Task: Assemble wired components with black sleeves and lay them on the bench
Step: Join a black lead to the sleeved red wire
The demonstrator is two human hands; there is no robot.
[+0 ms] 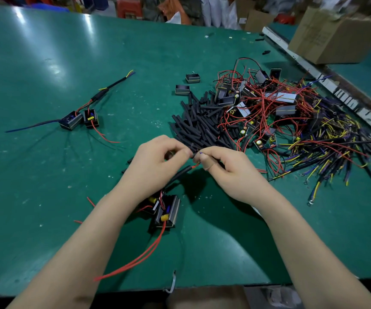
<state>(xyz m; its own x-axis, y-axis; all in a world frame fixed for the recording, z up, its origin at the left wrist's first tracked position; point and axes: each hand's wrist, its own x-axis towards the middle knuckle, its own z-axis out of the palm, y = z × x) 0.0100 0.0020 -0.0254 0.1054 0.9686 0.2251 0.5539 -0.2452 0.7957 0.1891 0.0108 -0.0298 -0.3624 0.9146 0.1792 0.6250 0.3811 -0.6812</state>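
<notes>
Black, matte sleeve tubing point(181, 173) covers the wire bundle rising from two small black rectangular component housings point(164, 211), which sit at the near middle of the green, scuffed bench mat point(46, 85) beneath the left wrist; yellow capacitors show inside and smooth red leads point(140, 257) trail toward the bench edge. The left hand point(155, 162) pinches a short black sleeve at its fingertips, and the right hand point(224, 167), thumb taped, pinches thin blue and red wire ends. A heap of loose black sleeves point(202, 123) lies just beyond, beside tangled red, yellow and blue wired parts point(291, 121). A finished assembly point(79, 118) lies far left.
</notes>
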